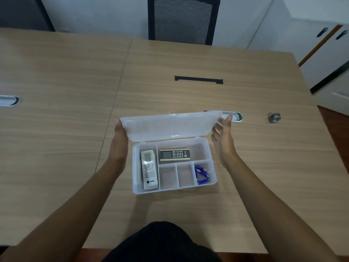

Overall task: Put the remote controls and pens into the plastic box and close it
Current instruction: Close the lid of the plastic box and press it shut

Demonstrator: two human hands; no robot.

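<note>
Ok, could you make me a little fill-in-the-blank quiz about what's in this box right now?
1. The box holds ___ remote controls.
2. The pens are ___ in colour.
3. The left hand and right hand touch the box's half-raised ___.
4. Across the table stands a black ___.
Missing words: two; blue; lid; chair.

One view only: head-worn wide-angle camera. Faces forward and steeply down across wooden tabletop (56, 82) from its near edge. Close range: plastic box (135, 167) near frame centre; forearms enter from bottom corners, left hand (119, 137) and right hand (222, 137) at box lid (170, 127) mid-frame. Dark-clothed torso (162, 242) at bottom edge. Mesh-backed office chair (183, 21) and white cabinets (324, 59) across top.
</note>
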